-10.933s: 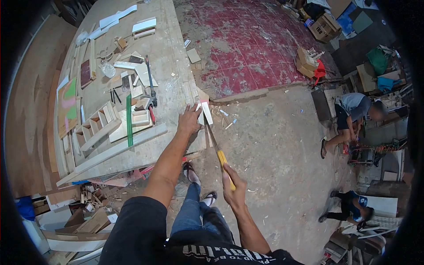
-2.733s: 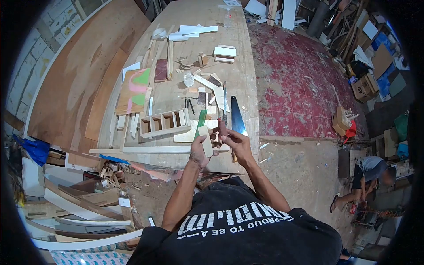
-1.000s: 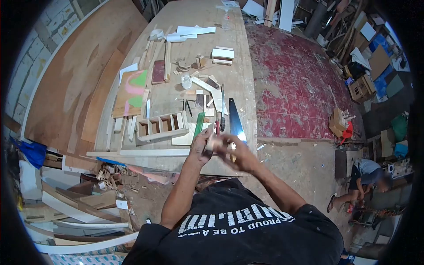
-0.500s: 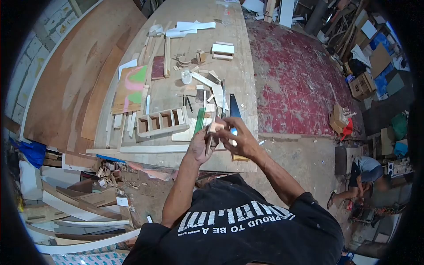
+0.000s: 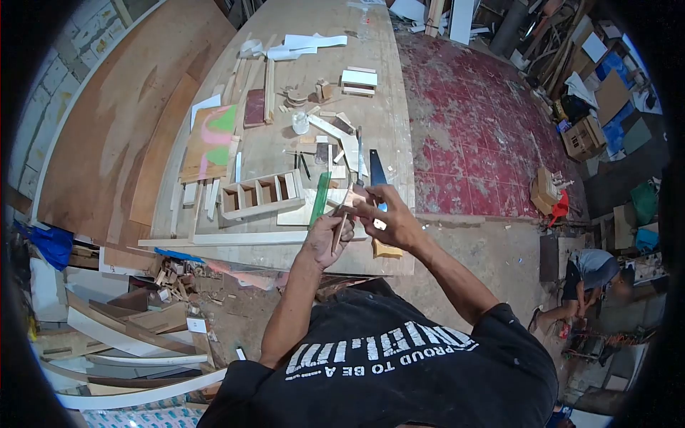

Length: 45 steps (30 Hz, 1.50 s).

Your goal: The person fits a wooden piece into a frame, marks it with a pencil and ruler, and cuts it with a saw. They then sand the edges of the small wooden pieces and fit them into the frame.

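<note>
My left hand (image 5: 328, 239) is closed around a small pale wooden piece (image 5: 350, 199), which stands up between my fingers. My right hand (image 5: 394, 220) reaches across from the other side, its fingers against the same piece; the fingertips partly hide it. Just beyond my hands lie a green translucent strip (image 5: 321, 196), a long narrow metal tool (image 5: 360, 153) and a saw (image 5: 377, 170) with a dark blade. A yellow block (image 5: 387, 249) rests at the table edge below my right hand. To the left sits a wooden box with compartments (image 5: 262, 197).
The plywood table (image 5: 285, 158) also bears a glass jar (image 5: 300, 123), a small white-topped wooden piece (image 5: 359, 80), a painted board (image 5: 209, 143) and wood offcuts. Curved wooden parts (image 5: 128, 332) are stacked at lower left. Another person (image 5: 596, 274) crouches at the far right.
The wooden piece has turned slightly in my hands, and my right fingers have shifted over it. My right hand has moved a little, uncovering more of the yellow block.
</note>
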Each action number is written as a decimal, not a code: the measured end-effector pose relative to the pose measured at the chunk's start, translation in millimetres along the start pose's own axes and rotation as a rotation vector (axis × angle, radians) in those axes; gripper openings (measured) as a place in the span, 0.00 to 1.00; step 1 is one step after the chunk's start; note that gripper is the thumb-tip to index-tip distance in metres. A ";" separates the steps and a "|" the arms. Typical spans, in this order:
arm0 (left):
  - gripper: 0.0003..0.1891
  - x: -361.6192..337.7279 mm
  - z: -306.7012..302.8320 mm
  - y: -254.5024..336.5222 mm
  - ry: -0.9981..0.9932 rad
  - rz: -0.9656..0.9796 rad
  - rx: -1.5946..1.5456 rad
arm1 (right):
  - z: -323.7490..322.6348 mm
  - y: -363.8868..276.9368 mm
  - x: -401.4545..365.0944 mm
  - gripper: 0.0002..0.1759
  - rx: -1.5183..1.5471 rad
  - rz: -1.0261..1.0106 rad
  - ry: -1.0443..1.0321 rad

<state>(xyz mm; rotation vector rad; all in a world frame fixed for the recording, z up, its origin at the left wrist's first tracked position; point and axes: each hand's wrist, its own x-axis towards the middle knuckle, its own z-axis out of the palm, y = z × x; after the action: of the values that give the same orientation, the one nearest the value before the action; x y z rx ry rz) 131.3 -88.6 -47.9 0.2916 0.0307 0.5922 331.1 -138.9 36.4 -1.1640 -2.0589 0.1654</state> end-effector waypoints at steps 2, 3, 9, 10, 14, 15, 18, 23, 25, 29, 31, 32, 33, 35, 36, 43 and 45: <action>0.18 4.4 52.3 6.2 0.501 0.031 0.143 | 23.2 3.0 -25.1 0.31 0.056 -0.133 -0.108; 0.17 -1.7 34.8 9.5 0.318 0.000 0.122 | 16.8 -24.4 -21.1 0.30 0.116 -0.203 -0.157; 0.16 1.2 52.5 3.9 0.342 0.009 0.098 | 10.2 -12.2 -10.3 0.33 0.067 -0.128 -0.084; 0.13 5.3 79.2 7.5 0.601 0.025 0.099 | 21.1 -25.7 -19.6 0.34 0.143 -0.221 -0.144; 0.16 2.2 10.0 2.6 0.383 0.005 0.205 | 12.1 5.8 -5.8 0.35 0.053 -0.040 -0.019; 0.19 2.4 4.5 1.3 0.372 0.029 0.191 | 11.8 3.1 -3.9 0.34 0.059 -0.041 -0.023; 0.18 -1.1 31.1 7.2 0.415 0.023 0.215 | 15.4 -42.3 -18.2 0.38 0.130 -0.219 -0.176; 0.14 -2.0 9.2 2.4 0.191 0.050 0.106 | 2.9 8.6 4.0 0.30 -0.013 -0.023 0.026; 0.12 4.8 56.8 9.1 0.406 0.043 0.171 | 11.9 1.7 -8.6 0.31 0.310 0.321 -0.229; 0.10 -1.1 47.8 3.8 0.491 0.026 0.194 | 2.9 9.3 -4.6 0.33 0.214 0.274 -0.124; 0.12 -2.2 38.6 4.3 0.295 0.042 0.263 | -1.5 16.9 0.6 0.32 0.026 -0.054 0.007; 0.11 0.5 35.8 2.4 0.403 0.058 0.195 | 3.6 9.4 -6.0 0.34 0.066 -0.086 -0.062; 0.11 1.0 63.7 2.7 0.487 0.053 0.190 | 18.0 -8.2 -19.8 0.34 0.105 -0.149 -0.087; 0.11 10.1 85.1 12.1 0.567 0.064 0.188 | 25.5 -9.1 -15.7 0.34 0.144 -0.227 -0.114; 0.12 11.9 77.9 11.0 0.583 0.062 0.154 | 18.3 1.9 -7.2 0.34 0.092 -0.195 -0.088; 0.21 1.4 51.8 7.9 0.481 0.056 0.257 | 18.5 -27.2 -14.9 0.30 0.170 -0.256 -0.149; 0.20 3.3 22.9 8.1 0.326 0.060 0.228 | 33.7 25.3 -24.5 0.26 0.182 0.406 -0.029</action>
<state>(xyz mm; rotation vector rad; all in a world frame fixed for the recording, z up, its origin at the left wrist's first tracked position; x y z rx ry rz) 132.2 -86.4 -23.5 0.4160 0.4066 0.6922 333.4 -135.3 -12.2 -1.4561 -1.7660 0.5552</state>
